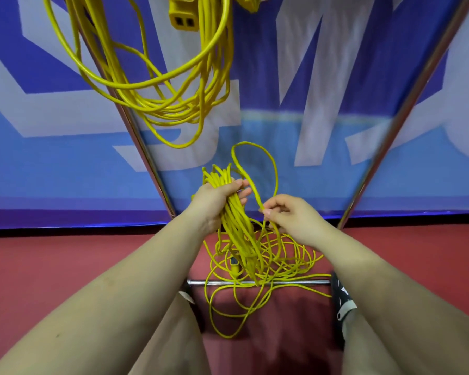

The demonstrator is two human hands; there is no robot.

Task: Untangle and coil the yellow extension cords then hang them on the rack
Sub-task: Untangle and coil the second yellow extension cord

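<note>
My left hand (219,197) is wrapped around a thick bundle of coiled yellow cord (234,209), fingers curled over the gathered loops and thumb side pressed against them, so the strands stand up above my fist and hang down below it. My right hand (291,216) sits just beside it, thumb and forefinger pinched on a single strand; the other fingers are loosely curled behind the pinch and hold nothing that I can make out. That strand rises from my fingertips into one tall open loop (257,163) that arcs over and comes back down toward the bundle in my left hand. Below both hands the uncoiled part of the cord lies in a loose tangle (268,263) on the red floor (65,261), draped across a horizontal chrome bar (295,282) of the rack's base. Another coiled yellow cord (173,85) hangs at upper left, with a yellow socket block (181,17) showing among its loops, beside a slanted chrome rack post (144,147). A blue and white banner (322,90) stands behind.
</note>
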